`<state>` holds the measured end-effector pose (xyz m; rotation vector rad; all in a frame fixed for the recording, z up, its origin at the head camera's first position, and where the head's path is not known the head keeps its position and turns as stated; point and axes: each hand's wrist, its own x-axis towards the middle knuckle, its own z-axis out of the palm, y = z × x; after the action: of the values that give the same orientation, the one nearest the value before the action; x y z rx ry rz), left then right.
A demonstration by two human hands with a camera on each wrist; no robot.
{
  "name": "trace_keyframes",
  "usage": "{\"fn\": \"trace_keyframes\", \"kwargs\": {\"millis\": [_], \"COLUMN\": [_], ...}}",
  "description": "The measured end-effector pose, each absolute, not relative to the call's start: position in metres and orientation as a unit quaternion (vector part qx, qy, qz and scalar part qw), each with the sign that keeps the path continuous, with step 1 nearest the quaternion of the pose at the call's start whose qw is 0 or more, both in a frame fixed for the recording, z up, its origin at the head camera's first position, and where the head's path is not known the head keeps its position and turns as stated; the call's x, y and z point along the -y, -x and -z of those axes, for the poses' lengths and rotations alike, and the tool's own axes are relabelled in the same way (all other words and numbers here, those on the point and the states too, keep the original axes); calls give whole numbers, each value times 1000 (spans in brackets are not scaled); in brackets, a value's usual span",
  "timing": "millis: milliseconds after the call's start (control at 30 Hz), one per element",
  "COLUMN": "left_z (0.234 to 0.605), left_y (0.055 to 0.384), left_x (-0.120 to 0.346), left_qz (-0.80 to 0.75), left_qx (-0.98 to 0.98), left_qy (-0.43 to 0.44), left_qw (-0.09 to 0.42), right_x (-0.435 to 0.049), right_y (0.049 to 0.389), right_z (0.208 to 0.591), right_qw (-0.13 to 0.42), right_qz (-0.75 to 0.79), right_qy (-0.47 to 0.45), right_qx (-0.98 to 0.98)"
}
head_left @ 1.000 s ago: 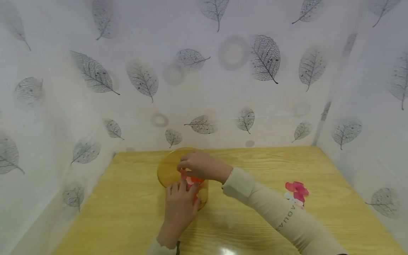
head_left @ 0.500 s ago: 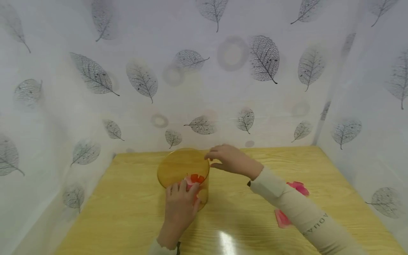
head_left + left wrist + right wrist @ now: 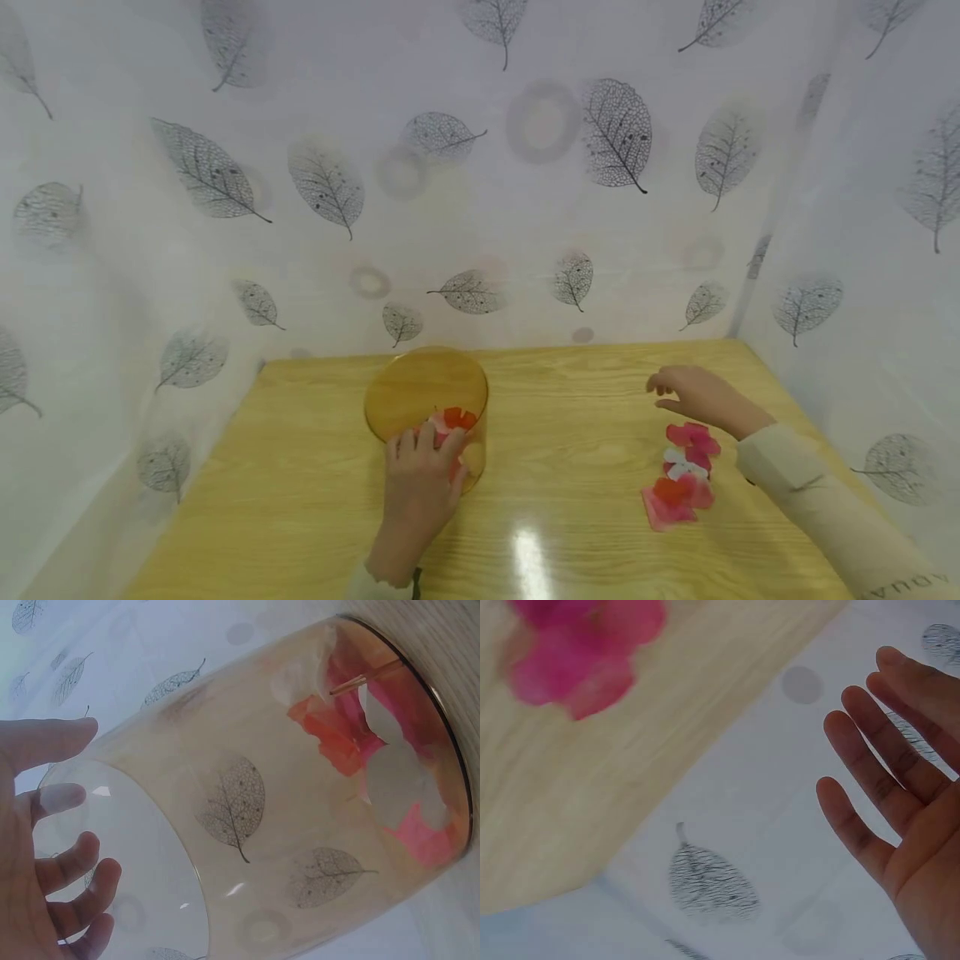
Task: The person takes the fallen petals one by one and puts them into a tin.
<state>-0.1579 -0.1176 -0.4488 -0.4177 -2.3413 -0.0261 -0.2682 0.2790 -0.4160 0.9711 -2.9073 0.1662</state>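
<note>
A see-through amber glass vase [image 3: 405,387] stands at the left of the table's far half. My left hand [image 3: 420,487] holds it by the near rim, fingers bent over the edge and thumb along the outside. In the left wrist view, red, pink and white petals [image 3: 330,735] lie at the bottom of the vase, with a thin brownish stick among them. To the right, my right hand [image 3: 701,396] hovers with nothing in it, fingers loosely bent. Just in front of it lies a row of loose pink, red and white petals [image 3: 678,500].
The table [image 3: 570,417] has a yellow wood grain. Pale sheeting [image 3: 525,217] printed with grey leaves rises at its back and along both sides. A bright light reflection [image 3: 530,562] shows near the table's front.
My right hand has left the vase's mouth and swung right, to above the petals on the table; the petals held at the vase are gone from it. The left hand stays on the rim.
</note>
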Motion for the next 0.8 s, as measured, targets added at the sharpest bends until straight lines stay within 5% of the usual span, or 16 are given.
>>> {"fn": "trace_keyframes", "kwargs": {"millis": [333, 800], "left_z": [447, 447], "left_y": [157, 157], "left_x": [117, 120], "left_qz": [9, 20], "left_qx": [914, 915], "left_qy": [160, 163], "left_qw": [373, 369], "right_x": [-333, -324], "right_y": [271, 279], "right_z": [470, 492], "right_qw": [-71, -7], "right_qz": [-110, -96], "right_qy": [-264, -289], "right_qx": [956, 953]}}
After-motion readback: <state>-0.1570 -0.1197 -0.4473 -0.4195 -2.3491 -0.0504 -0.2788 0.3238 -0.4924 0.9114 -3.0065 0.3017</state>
